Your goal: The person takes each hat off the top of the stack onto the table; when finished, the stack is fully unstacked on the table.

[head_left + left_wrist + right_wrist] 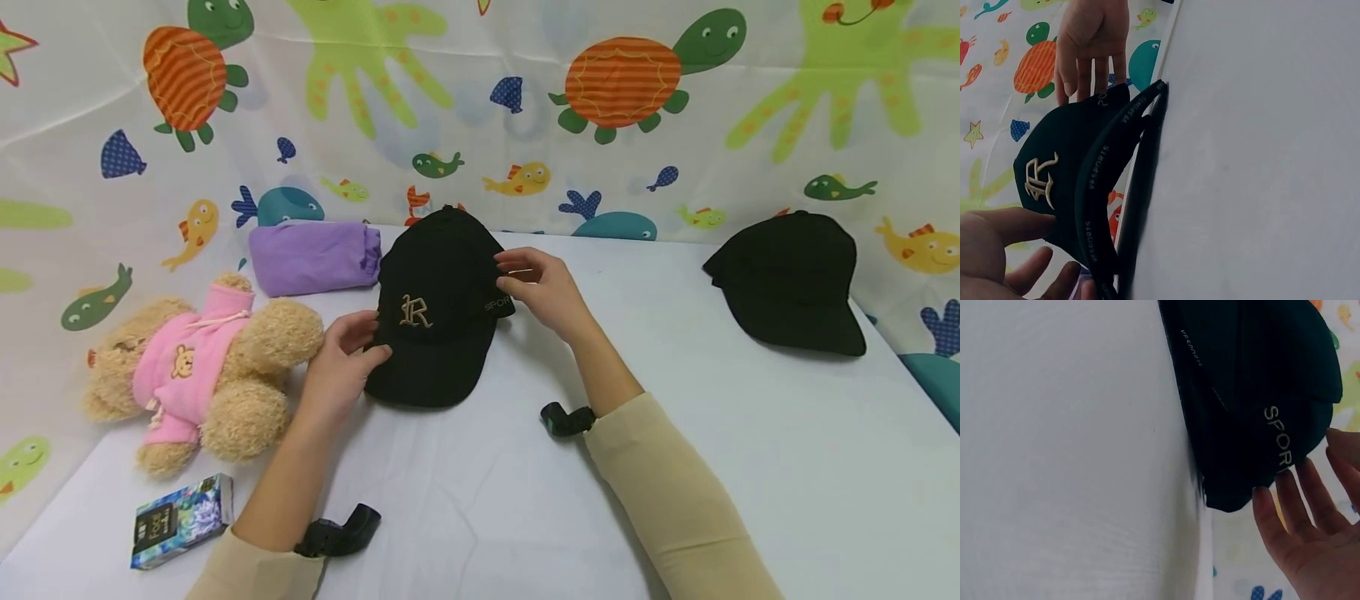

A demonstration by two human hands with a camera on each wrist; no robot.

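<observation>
A black baseball cap with a gold embroidered letter R on its front sits near the back of the white table, its brim towards me. My left hand is beside the cap's left edge with fingers loosely bent. In the left wrist view, the thumb overlaps the cap's front while the other fingers are spread apart. On the opposite side, my right hand has its fingers extended. Its fingertips are right at the cap's edge by the "SPORT" lettering in the right wrist view.
A second black cap stands at the far right. To the left are a teddy bear in a pink hoodie lying down, a folded purple cloth and a small colourful box. A cartoon sea-animal curtain hangs behind the table.
</observation>
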